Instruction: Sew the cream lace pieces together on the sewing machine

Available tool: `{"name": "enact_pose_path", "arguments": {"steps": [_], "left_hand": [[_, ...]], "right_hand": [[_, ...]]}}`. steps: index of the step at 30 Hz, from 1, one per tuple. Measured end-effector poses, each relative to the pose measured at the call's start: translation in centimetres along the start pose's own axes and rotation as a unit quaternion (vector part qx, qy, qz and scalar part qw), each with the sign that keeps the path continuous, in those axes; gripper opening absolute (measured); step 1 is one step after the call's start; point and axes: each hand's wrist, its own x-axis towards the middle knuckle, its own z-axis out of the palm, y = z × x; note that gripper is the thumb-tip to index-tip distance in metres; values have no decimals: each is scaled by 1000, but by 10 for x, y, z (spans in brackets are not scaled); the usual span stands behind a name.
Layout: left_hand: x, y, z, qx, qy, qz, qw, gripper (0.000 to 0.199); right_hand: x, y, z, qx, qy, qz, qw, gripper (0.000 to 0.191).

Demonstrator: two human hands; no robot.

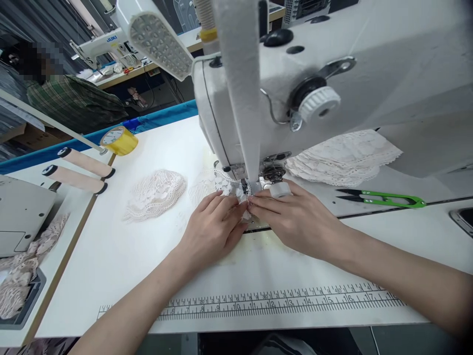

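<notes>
A strip of white lace lies under the needle area of a white sewing machine. My left hand rests at the lace's near left side, its fingers bent and pressed together on the fabric. From the right, my right hand pinches the lace edge close to the presser foot, with white tape wrapped round one finger. The fingertips of both hands nearly meet just in front of the foot. Part of the lace is hidden beneath the fingers.
A lace pile lies left, stacked lace behind right. Green snips are on the right. Yellow tape and thread spools stand far left. A printed ruler runs along the front. A person sits beyond.
</notes>
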Motion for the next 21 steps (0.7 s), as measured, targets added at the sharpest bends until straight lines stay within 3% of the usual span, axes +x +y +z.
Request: {"name": "enact_pose_path", "arguments": {"steps": [7, 12, 16, 18, 21], "left_hand": [[-2, -5, 0, 10, 42, 37, 998, 15], [2, -3, 1, -40, 33, -28, 998, 12], [12, -6, 1, -82, -40, -126, 988, 35], [19, -7, 4, -103, -67, -153, 980, 27], [29, -9, 8, -89, -65, -167, 980, 15]], "right_hand": [[7, 0, 3, -42, 15, 6, 999, 20], [13, 3, 8, -34, 49, 19, 998, 22], [13, 7, 12, 34, 80, 97, 991, 30], [12, 8, 14, 37, 77, 129, 988, 33], [12, 9, 15, 32, 61, 159, 985, 33]]}}
